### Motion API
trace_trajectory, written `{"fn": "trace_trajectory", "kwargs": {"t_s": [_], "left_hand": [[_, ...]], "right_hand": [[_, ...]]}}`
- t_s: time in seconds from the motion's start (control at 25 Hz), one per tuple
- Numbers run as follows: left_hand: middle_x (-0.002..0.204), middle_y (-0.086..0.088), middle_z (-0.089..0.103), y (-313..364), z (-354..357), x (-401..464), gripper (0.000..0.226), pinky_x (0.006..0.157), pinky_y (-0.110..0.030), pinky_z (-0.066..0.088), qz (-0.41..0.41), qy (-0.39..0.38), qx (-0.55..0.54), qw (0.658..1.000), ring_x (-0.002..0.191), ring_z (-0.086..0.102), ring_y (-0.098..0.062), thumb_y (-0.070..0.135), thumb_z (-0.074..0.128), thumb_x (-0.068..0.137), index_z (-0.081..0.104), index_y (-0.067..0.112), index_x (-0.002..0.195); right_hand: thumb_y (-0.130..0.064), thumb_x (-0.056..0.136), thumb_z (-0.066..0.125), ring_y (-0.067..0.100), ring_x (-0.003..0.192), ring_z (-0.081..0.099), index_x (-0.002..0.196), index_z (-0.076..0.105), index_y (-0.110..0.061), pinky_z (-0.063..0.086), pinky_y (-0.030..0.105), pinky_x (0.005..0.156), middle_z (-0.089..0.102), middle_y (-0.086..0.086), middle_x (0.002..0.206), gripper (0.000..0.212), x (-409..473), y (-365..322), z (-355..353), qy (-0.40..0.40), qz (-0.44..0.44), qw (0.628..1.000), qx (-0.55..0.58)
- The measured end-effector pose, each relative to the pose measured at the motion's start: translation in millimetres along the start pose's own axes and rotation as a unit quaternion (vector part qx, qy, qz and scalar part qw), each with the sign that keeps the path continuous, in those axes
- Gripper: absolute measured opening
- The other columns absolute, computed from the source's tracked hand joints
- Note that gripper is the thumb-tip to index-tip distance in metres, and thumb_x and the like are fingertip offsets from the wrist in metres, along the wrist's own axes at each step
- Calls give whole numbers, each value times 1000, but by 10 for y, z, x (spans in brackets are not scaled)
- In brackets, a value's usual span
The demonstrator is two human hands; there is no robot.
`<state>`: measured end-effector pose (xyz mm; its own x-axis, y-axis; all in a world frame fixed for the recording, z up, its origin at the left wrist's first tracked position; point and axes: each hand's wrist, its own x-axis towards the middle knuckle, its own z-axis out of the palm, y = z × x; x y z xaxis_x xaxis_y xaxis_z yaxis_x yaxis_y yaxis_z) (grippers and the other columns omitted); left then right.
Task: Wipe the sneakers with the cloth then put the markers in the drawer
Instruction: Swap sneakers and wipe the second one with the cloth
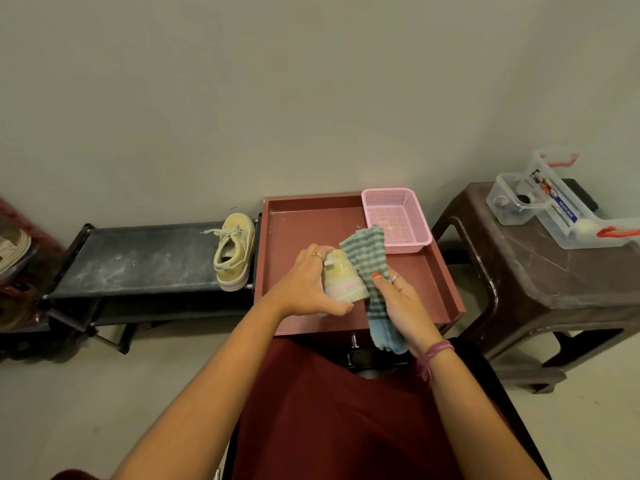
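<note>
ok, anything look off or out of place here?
Mostly no. The second sneaker lies tipped on its side at the end of the black rack, laces loose. The pink basket is empty; no markers are visible.

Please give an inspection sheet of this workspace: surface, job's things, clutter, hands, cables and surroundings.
Surface: red tray top of a cabinet, walled rim.
Job's things: one sneaker held over the tray; second sneaker on the black rack; striped cloth; markers nothing seen.
Clutter: pink basket in the tray's far right corner, looks empty.
Hands: left hand grips the sneaker; right hand holds the cloth against it.
Cables: nothing seen.
Surroundings: brown stool at right carrying clear containers; bare wall behind.
</note>
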<state>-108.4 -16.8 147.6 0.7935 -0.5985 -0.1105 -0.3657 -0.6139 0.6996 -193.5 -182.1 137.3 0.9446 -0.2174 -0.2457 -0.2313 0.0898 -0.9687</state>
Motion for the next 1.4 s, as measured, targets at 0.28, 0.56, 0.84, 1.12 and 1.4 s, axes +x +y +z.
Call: {"fn": "trace_trajectory", "kwargs": {"t_s": [0.28,0.56,0.84,1.12,1.4], "left_hand": [[134,16,33,-63,259,-34,110,86,9,21,-31,160,-142,976,115,33,13,33,90,59,26,19,147],[129,15,43,-49,413,44,101,94,1,30,-7,193,-165,967,116,43,9,37,91,51,40,26,137],[104,17,52,-37,443,79,36,77,0,40,-32,210,-196,957,91,53,9,-6,58,88,54,10,120],[91,13,61,122,426,90,55,64,-3,43,-57,233,-286,928,74,57,20,4,82,65,52,22,107],[118,11,58,78,584,8,85,88,-16,47,-34,216,-227,949,107,56,0,36,87,44,47,40,119]], "right_hand": [[-32,98,47,25,97,68,103,66,-16,54,37,85,72,10,103,26,130,-101,52,45,4,998,37],[-32,98,47,14,107,62,106,69,-21,49,39,95,69,4,111,26,200,-212,155,55,-85,993,-57],[-32,92,34,22,140,33,131,55,-15,24,46,112,48,-1,143,47,154,130,323,15,-349,701,-622],[-27,99,39,15,139,31,135,52,-16,25,33,114,46,-4,144,39,444,-109,268,-3,-197,881,-429],[-32,96,46,11,92,63,99,69,-22,49,32,82,70,-5,97,26,318,-26,135,52,-74,984,-155]]}}
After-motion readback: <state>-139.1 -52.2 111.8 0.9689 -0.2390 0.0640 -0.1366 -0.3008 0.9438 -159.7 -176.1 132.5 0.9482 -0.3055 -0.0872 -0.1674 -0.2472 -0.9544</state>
